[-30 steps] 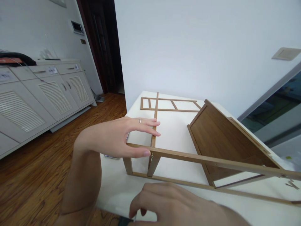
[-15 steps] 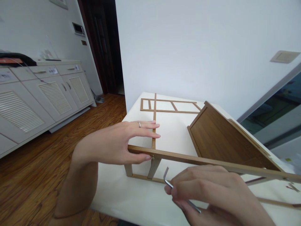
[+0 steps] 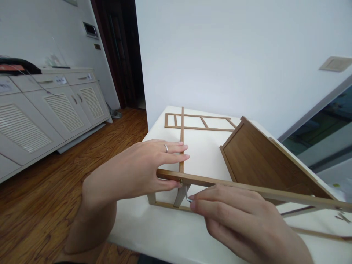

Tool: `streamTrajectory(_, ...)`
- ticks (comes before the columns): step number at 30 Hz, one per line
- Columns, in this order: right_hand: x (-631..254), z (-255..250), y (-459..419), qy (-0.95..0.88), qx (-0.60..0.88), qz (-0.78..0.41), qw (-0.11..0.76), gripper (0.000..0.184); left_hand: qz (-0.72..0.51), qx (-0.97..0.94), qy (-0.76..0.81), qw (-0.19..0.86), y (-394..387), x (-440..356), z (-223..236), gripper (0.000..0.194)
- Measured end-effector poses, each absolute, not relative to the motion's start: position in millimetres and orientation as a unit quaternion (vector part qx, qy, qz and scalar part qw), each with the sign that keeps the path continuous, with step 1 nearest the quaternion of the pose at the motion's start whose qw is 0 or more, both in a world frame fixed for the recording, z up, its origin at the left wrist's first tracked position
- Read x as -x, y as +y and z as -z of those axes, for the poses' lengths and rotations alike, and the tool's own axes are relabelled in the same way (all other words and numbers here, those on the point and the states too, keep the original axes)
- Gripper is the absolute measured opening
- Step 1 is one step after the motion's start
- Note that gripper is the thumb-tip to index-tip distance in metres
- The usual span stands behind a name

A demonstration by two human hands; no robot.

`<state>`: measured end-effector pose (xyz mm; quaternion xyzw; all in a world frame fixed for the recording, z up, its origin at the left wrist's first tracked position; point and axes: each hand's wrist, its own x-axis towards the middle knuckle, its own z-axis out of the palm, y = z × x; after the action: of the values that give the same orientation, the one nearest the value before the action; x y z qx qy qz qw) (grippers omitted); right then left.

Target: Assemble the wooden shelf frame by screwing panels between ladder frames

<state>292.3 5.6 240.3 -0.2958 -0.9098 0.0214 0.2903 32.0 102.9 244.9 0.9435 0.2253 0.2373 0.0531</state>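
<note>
My left hand (image 3: 143,168) grips the end of a wooden frame (image 3: 214,181), thumb along the front rail beside a small brass-coloured bolt (image 3: 181,181). Its fingers reach over a thin wooden slat (image 3: 182,126) that runs back from the rail. In my right hand (image 3: 239,218), an L-shaped hex key (image 3: 187,196) is pinched between thumb and fingers. The key's bent end points up just below and right of the bolt; whether it touches the bolt I cannot tell. Most of the key is hidden by my fingers.
A brown wooden panel (image 3: 266,161) leans at the right of the white table (image 3: 154,234). Flat at the back lies a ladder-like wooden frame (image 3: 206,128). Small metal parts (image 3: 342,217) lie at the right. Beyond are a wall (image 3: 233,55) and a white cabinet (image 3: 55,110).
My right hand has moved up and left, bringing the hex key's tip close to the bolt. My left hand keeps its hold on the frame, with only a slight shift.
</note>
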Motion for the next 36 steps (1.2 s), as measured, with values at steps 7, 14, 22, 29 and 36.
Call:
streamTrajectory(7, -287, -233, 9, -0.895, 0.319, -0.049, 0.308, 0.005, -0.232, -0.949, 0.214, 0.021, 100, -36, -246, 0.05)
streamTrajectory(14, -282, -229, 5, -0.887, 0.339, -0.022, 0.312, 0.01, -0.235, -0.949, 0.207, 0.033, 101, -36, -246, 0.05)
streamTrajectory(22, -283, -229, 5, -0.892, 0.34, -0.005, 0.298, 0.018, -0.242, -0.947, 0.209, 0.02, 99, -38, -246, 0.038)
streamTrajectory(29, -282, -228, 4, -0.884, 0.355, -0.033, 0.302, 0.013, -0.261, -0.937, 0.231, -0.029, 93, -42, -244, 0.031)
streamTrajectory(36, -280, -230, 1, -0.886, 0.353, -0.019, 0.301, 0.014, -0.249, -0.937, 0.241, -0.036, 92, -43, -241, 0.04)
